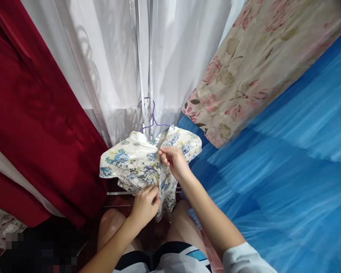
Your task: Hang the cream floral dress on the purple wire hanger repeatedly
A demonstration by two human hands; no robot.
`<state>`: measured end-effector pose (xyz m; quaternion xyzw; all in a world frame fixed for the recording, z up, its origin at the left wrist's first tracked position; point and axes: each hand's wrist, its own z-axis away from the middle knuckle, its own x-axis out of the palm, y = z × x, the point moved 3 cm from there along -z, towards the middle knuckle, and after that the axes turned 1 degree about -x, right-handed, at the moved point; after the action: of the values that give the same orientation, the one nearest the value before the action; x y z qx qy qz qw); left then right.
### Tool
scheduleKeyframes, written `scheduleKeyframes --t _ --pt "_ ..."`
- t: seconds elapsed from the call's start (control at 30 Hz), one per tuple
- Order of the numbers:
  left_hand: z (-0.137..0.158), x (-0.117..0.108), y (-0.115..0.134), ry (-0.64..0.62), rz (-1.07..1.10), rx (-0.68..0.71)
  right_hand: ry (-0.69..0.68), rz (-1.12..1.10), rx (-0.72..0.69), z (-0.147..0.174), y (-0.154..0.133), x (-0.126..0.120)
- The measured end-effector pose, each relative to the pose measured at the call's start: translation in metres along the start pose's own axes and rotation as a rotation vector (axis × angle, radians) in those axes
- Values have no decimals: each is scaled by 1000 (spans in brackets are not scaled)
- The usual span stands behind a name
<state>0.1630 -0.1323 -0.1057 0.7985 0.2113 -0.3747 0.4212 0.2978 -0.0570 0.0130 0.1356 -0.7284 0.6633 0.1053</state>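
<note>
A white floral dress with blue and yellow flowers hangs in front of me on a purple hanger. The hanger's hook meets a thin white metal bar. With fingers closed, my right hand pinches the dress's front edge just below the neckline. Lower on the same front edge, my left hand has its fingertips closed on the cloth. The lower part of the dress falls between my knees, partly hidden behind my left hand.
Red cloth hangs on the left and white curtains behind. To the right are a beige floral cloth and a wide blue tulle skirt. Dark red floor tiles show below.
</note>
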Motion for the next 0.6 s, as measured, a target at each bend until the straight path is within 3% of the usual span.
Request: scheduleKeyframes --t 0.1,0.2,0.27,0.4,0.5,0.6 --pt "5 -13 0 -83 -118 56 -12 -26 -52 -23 -23 19" --pt "2 -30 -5 -141 -38 65 -23 -26 -116 -22 -25 28" --pt "-11 -52 -8 -42 94 41 -17 12 -153 -13 -20 28" --pt "-60 -111 0 355 279 35 0 149 -240 8 -17 26" --pt "-98 -135 19 401 243 164 -8 229 -331 15 -24 26" --pt "-118 -140 35 432 130 248 11 316 -375 7 -21 24"
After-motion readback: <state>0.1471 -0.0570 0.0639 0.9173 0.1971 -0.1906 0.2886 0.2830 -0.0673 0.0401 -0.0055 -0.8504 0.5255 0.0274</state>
